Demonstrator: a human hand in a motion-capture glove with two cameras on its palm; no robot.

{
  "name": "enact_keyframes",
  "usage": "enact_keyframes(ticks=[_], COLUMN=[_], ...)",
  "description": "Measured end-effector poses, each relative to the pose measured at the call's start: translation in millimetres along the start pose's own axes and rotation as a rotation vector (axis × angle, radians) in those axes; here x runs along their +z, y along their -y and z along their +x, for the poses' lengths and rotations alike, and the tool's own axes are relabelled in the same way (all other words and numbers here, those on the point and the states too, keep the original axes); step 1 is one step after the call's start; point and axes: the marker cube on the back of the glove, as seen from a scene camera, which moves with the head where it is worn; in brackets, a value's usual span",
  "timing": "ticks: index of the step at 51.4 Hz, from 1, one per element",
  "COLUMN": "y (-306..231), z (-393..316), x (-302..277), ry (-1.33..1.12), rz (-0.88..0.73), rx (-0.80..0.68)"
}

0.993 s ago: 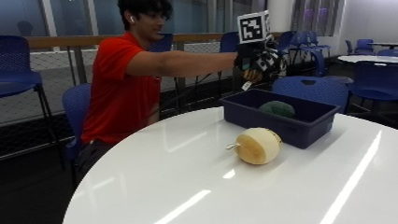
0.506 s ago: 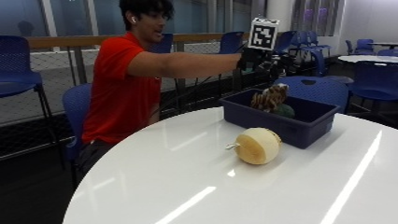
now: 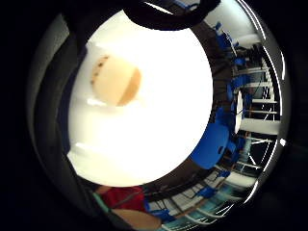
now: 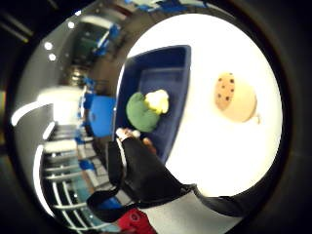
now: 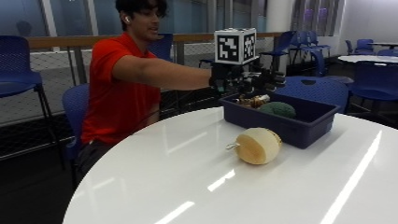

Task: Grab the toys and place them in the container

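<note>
A dark blue container [image 5: 292,122] stands on the round white table [image 5: 187,186]. Inside it lie a green plush toy [image 5: 278,109] and a small brownish toy [image 5: 253,100]. A round tan toy [image 5: 258,145] with a small stalk rests on the table just in front of the container. My gloved right hand [image 5: 249,80] hovers over the container's near-left corner, its fingers relaxed and holding nothing. The thumb side palm view looks down into the container [image 4: 163,73], where the green toy [image 4: 141,113] has a yellow patch, and the tan toy [image 4: 235,97] lies outside. The tan toy [image 3: 115,79] also shows in the little finger side palm view.
The person in a red shirt [image 5: 118,93] sits at the table's far left edge. Blue chairs [image 5: 317,88] stand close behind the container, and other tables [image 5: 367,59] stand further back. Wide bare tabletop lies in front of the tan toy.
A second ago my hand held the brownish toy above the container. Half a second ago the toy was dropping; now it lies inside, and my empty hand has drawn back toward the person.
</note>
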Motion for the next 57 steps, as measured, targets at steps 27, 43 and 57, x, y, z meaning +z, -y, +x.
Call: enact_keyframes(ticks=[27, 43, 57], y=[46.3, 62.7, 53.3], z=[46.9, 48.3, 49.9], x=[88.0, 125.4, 154.5], ry=[-0.032, -0.028, -0.077], rz=[-0.076, -0.138, -0.271], rx=[0.119, 0.139, 0.169])
